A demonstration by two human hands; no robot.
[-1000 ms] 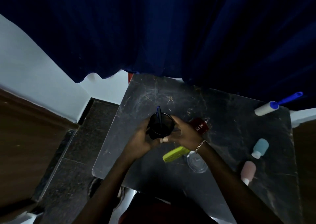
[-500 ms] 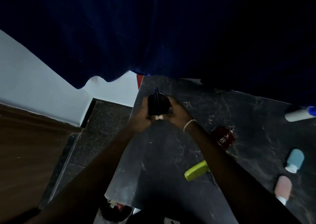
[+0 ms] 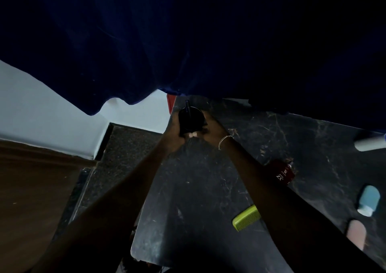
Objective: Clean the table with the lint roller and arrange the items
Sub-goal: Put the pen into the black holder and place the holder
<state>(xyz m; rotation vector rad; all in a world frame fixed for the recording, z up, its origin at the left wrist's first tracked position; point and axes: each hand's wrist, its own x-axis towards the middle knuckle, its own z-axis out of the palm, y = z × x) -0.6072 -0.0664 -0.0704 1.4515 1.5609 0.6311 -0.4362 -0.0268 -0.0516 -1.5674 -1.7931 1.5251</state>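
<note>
A black cup [image 3: 190,119] with a dark pen [image 3: 188,108] standing in it sits at the far left corner of the table [image 3: 208,199], right under the hem of a blue curtain [image 3: 188,43]. Both hands wrap it: the left hand [image 3: 174,134] cups its left side, the right hand [image 3: 213,127] its right side, and the fingertips [image 3: 193,135] meet at the near side of the cup. So each grip is closed snugly on the cup, with no gap showing between palm and wall. Whether the cup's base is resting on the table or just above it, I can't tell.

Both arms reach far forward and nearly straight, converging on the cup. The right wrist carries a thin bracelet [image 3: 224,140].

The lint roller [image 3: 369,143] lies well off to the right by the curtain, at the edge of view, touched by neither hand. Beside the right forearm lies a red box [image 3: 282,171], nearer in a green comb [image 3: 246,217] partly under that arm, and at the right a blue bottle [image 3: 368,199] and a pink bottle [image 3: 356,234], both on their sides.
</note>
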